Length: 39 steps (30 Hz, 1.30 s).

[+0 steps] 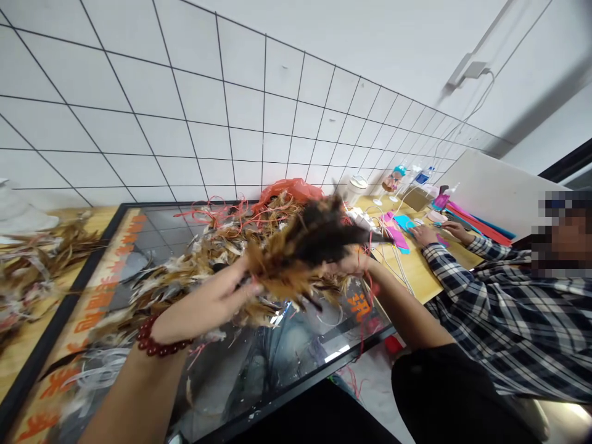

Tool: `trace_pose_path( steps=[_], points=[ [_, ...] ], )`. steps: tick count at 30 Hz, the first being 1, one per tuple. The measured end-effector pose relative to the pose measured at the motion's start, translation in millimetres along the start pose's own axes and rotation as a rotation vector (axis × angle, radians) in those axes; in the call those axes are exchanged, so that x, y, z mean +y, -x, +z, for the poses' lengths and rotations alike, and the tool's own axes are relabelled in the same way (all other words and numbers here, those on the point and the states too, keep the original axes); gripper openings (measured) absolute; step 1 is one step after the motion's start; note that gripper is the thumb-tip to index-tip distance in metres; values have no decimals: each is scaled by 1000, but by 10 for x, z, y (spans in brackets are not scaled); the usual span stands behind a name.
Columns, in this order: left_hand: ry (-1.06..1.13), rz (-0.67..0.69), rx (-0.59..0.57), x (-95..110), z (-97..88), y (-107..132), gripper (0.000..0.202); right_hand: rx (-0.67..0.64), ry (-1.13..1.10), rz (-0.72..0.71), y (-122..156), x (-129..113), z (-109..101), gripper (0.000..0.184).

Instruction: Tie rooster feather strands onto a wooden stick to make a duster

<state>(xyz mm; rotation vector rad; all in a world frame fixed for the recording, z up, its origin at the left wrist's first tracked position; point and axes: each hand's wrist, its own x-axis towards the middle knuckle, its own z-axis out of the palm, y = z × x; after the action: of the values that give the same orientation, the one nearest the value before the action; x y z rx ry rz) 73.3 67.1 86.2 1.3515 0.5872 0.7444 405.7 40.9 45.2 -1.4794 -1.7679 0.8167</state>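
A bunch of brown and black feathers (296,246), smeared by motion, is held up between my two hands over the glass-topped table. My left hand (235,285), with dark red beads at the wrist, grips its left side. At its lower right, my right hand (349,262) closes on the bunch, its fingers partly hidden by feathers. A thin red string (369,283) hangs by the right hand. Beneath and behind lies a heap of loose brown and pale feathers (171,280), with tangled red strings (217,213) at its back.
An orange-red plastic bag (291,190) sits behind the feathers. More feathers (50,253) lie at the left, and white ties (102,373) at the lower left. On the right, a co-worker in a checked shirt (462,302) handles coloured sheets (398,237). A wire grid (263,117) lines the wall.
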Motion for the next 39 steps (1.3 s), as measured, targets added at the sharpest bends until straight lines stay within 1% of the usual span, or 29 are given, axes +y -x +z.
trace_pose_path(
  steps=[1,2,3,4,5,6,8,10,13,15,16,18,21,23,25,26,27,28,29,30,32,33,34,35,36,38,39],
  points=[
    [149,-18,55,-19,-19,-42,25,-64,-28,28,70,10,-6,38],
    [280,-37,84,-42,-30,-86,23,-150,-91,81,131,19,-15,40],
    [389,-59,86,-68,-37,-127,19,-228,-181,153,188,27,-29,41],
    [475,-84,70,-92,-44,-165,16,-253,-267,224,241,37,-48,42],
    [543,-106,50,-115,-52,-199,17,-236,-346,288,293,47,-72,43],
    [594,-127,33,-138,-61,-230,23,-181,-406,334,345,56,-97,44],
    [667,-153,40,-186,-78,-287,32,-20,-464,360,454,60,-139,45],
    [706,-183,83,-245,-85,-345,28,101,-511,348,568,34,-144,44],
    [696,-201,178,-352,-79,-429,15,196,-594,318,740,-51,-65,41],
    [661,-180,222,-417,-78,-468,14,232,-647,311,846,-105,15,39],
    [645,-162,226,-441,-80,-478,16,249,-668,310,894,-120,50,38],
    [622,-126,190,-460,-85,-479,24,296,-704,304,980,-117,95,37],
    [599,-84,96,-412,-76,-445,32,380,-755,304,1094,-16,122,37],
    [580,-63,61,-352,-59,-414,32,424,-785,319,1176,98,168,38],
    [555,-39,53,-305,-48,-389,30,441,-799,342,1268,212,277,39],
    [540,-25,61,-293,-49,-382,29,427,-785,355,1315,253,353,40],
    [526,-13,75,-290,-54,-379,27,383,-746,364,1359,276,436,40],
    [517,-3,90,-295,-63,-379,25,306,-681,365,1397,276,516,40],
    [515,0,103,-306,-74,-383,24,200,-597,358,1425,253,582,40],
    [518,-7,110,-319,-86,-388,23,65,-503,341,1440,210,628,39],
    [529,-38,112,-343,-100,-398,21,-223,-326,266,1424,94,636,33],
    [532,-52,110,-350,-101,-402,21,-317,-264,223,1392,42,600,32],
    [532,-60,112,-353,-98,-404,21,-348,-221,194,1344,8,545,34],
    [532,-64,117,-352,-91,-404,21,-318,-187,183,1284,-3,479,36],
    [533,-65,122,-349,-83,-403,20,-241,-151,193,1213,13,409,36],
    [537,-64,131,-343,-72,-402,19,-25,-7,268,1059,112,280,27],
    [541,-63,135,-343,-72,-402,19,75,120,314,986,182,229,22]
  ],
)
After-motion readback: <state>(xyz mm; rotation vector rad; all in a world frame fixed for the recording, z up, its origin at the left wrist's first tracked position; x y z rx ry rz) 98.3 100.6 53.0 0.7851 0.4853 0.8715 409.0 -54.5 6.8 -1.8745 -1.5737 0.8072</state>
